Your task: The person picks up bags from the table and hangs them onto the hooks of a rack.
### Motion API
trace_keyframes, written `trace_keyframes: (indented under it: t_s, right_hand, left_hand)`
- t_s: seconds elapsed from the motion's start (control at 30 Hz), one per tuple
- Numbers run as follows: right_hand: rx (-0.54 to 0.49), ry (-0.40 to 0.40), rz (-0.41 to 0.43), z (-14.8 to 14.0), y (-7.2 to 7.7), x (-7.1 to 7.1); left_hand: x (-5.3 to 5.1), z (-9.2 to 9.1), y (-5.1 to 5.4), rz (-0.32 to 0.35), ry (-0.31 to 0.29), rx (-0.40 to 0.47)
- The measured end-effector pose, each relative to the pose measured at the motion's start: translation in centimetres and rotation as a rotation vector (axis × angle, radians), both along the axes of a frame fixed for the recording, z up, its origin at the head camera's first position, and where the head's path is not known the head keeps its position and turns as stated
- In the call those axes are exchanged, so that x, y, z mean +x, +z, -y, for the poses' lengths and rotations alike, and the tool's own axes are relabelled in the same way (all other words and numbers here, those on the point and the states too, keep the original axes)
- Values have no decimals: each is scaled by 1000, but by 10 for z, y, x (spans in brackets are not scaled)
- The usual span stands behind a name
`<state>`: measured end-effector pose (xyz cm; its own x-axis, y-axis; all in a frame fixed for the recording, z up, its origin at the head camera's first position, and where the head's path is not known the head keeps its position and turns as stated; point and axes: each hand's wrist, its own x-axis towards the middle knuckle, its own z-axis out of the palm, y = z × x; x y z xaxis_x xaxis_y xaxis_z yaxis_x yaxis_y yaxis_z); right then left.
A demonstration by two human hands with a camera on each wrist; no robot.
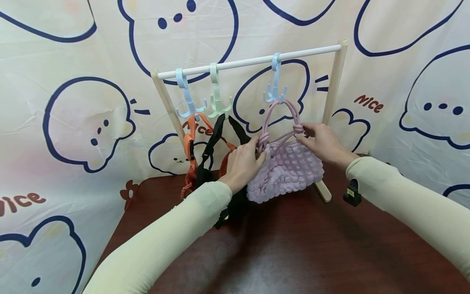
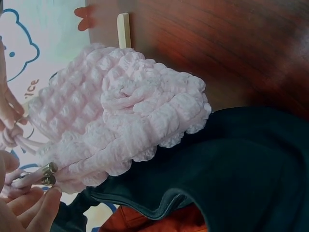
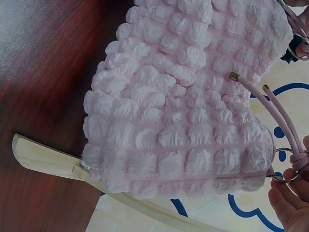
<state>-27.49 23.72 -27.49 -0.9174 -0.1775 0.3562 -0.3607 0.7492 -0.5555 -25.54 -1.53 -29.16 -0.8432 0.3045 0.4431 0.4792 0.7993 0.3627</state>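
Note:
A pale pink puffy handbag (image 1: 290,167) hangs by its cord handle (image 1: 269,116) at the right-hand blue hook (image 1: 273,87); whether the loop sits fully over a prong is hard to see. My left hand (image 1: 244,161) pinches the handle cord at its left knot, near the metal-tipped cord ends (image 2: 48,174) in the left wrist view. At the opposite knot, my right hand (image 1: 324,141) grips the cord, close to a metal ring (image 3: 285,176) in the right wrist view. Behind my left hand hangs a black bag (image 1: 205,175).
A white rail (image 1: 253,61) on wooden posts (image 1: 335,83) carries the hooks. Left along it are another blue hook (image 1: 189,98) with an orange bag (image 1: 189,163) and a green hook (image 1: 216,92). The stand is on a dark red-brown table (image 1: 293,253), before a cartoon-printed cloth (image 1: 92,122).

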Motion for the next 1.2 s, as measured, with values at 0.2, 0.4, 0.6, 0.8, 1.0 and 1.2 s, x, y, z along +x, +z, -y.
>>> trace_keyframes:
  t_s: [0.2, 0.4, 0.6, 0.8, 1.0, 1.2]
  right_hand:
    - [5, -2, -17, 2, 0, 0]
    - [12, -19, -25, 2, 1, 3]
    - [7, -27, -17, 0, 0, 4]
    - [2, -21, -5, -2, -2, 6]
    - [-19, 1, -27, -1, -7, 11]
    - [-42, 20, -86, 0, -13, 17]
  left_hand:
    - [2, 2, -2, -1, 0, -11]
    - [3, 6, -4, -17, 4, -6]
    - [3, 10, -5, -19, 7, 8]
    - [5, 15, -7, -1, 34, 12]
    - [8, 19, -9, 16, 29, 23]
    - [14, 24, -9, 9, 20, 63]
